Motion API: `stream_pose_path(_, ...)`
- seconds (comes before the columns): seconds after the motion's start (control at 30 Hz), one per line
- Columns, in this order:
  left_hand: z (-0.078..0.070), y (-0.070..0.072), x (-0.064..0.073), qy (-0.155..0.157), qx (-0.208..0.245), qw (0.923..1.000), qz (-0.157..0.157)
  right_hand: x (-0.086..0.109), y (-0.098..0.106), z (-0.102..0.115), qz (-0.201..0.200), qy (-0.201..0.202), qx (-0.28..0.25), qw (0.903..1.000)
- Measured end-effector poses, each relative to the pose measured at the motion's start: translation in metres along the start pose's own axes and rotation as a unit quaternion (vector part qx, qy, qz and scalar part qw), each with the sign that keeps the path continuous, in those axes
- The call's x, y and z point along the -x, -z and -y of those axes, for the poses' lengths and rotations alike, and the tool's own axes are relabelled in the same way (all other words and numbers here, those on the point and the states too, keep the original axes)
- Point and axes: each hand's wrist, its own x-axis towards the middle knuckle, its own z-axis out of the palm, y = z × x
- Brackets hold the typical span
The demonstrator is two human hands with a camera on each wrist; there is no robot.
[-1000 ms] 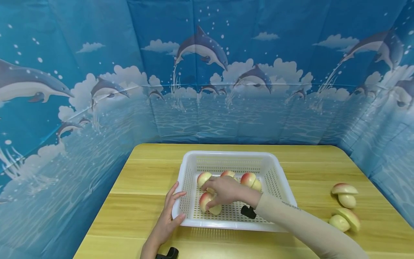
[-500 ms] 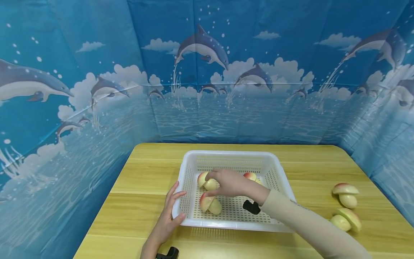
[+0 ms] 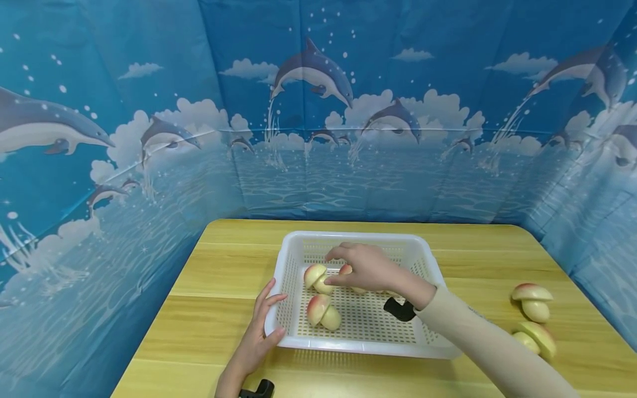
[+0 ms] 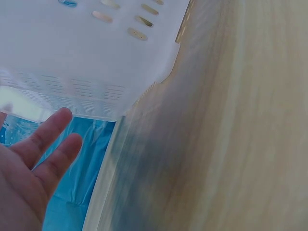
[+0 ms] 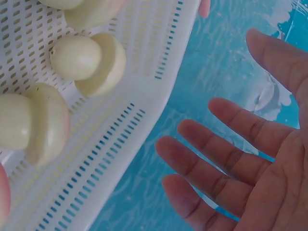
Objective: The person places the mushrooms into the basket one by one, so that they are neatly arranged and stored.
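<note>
My right hand (image 3: 368,269) is over the white plastic basket (image 3: 355,347), fingers spread and holding nothing; the right wrist view shows its bare palm. Below it lie several toy mushrooms with reddish caps and pale stems. One mushroom (image 3: 314,275) sits at the basket's left, and another mushroom (image 3: 323,312) is in front of it. A third mushroom (image 3: 345,270) is partly hidden behind my right hand, and more of them behind the hand are mostly covered. My left hand (image 3: 256,337) rests at the basket's left front corner, its fingers nearly straight along the rim.
On the wooden table (image 3: 199,309), right of the basket, lie two more mushrooms: one upright mushroom (image 3: 532,301) and one tilted mushroom (image 3: 539,338) nearer the front, partly behind the right sleeve (image 3: 487,337). A blue dolphin-print curtain (image 3: 318,182) surrounds the table's back and sides.
My right hand has lifted from the left-hand mushrooms and drawn back and to the right, uncovering them. The left hand and basket have stayed in place.
</note>
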Motion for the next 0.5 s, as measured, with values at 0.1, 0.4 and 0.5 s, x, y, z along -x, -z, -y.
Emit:
stream_pose_path(0.1, 0.0, 0.0, 0.0, 0.003, 0.001, 1.0, 0.001, 0.004, 0.004, -0.004, -0.001, -0.001, -0.006, 1.0)
stream_pose_path(0.4, 0.0, 0.0, 0.001, 0.003, 0.009, 1.0, 0.002, 0.018, 0.018, -0.021, -0.002, -0.047, -0.02, 0.9987)
stream_pose_path(0.5, 0.0, 0.0, 0.001, 0.004, 0.011, 0.9999, 0.002, 0.024, 0.022, -0.028, -0.007, -0.067, -0.023, 0.9975)
